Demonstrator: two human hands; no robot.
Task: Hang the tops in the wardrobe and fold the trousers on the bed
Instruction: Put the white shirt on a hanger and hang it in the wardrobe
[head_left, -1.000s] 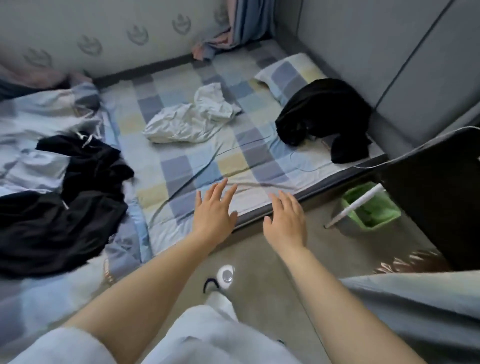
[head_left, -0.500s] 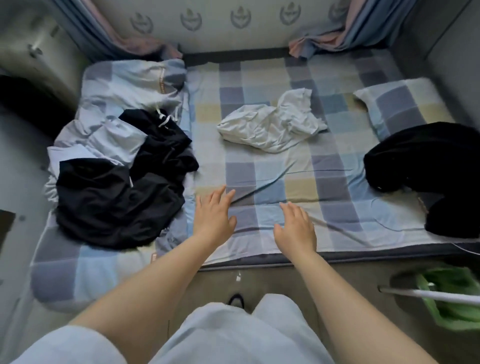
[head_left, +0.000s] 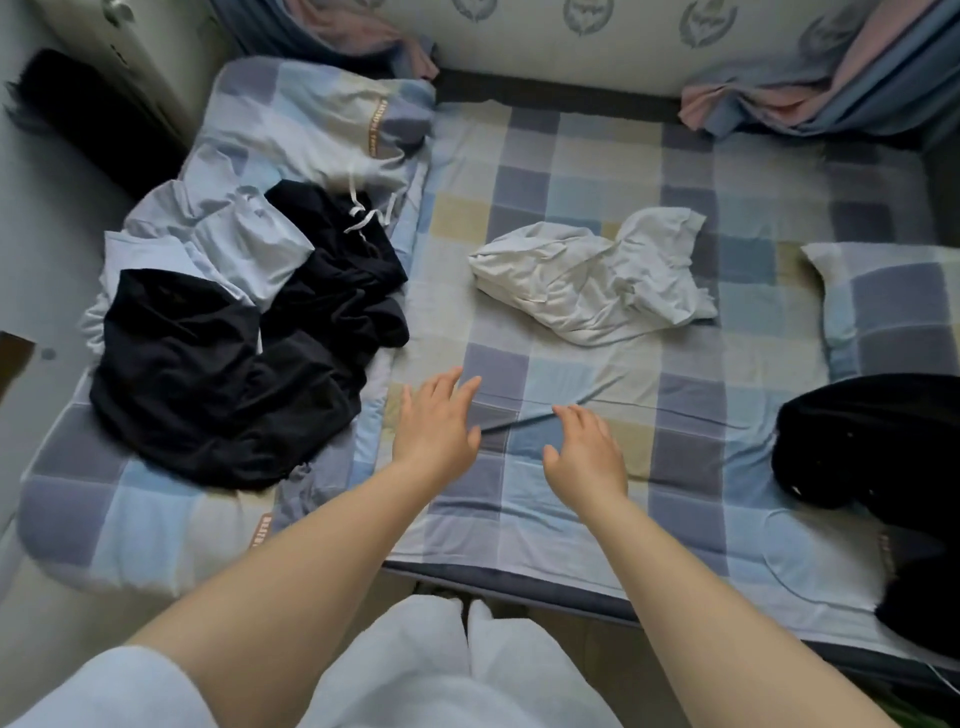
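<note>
Since earlier frame, view swung left: black heap (head_left: 228, 358) came toward centre left, white top (head_left: 597, 280) sat upper centre. Left hand (head_left: 436, 426) and right hand (head_left: 587, 452) hovered over checked bed (head_left: 691, 415), fingers relaxed and spread, holding nothing, likely poised to pick garment. Pale garments (head_left: 234, 228) lay under black heap, at left. Second black garment (head_left: 872, 441) lay at right edge. Bare sheet between piles probably gave folding room; mattress edge near person's legs.
</note>
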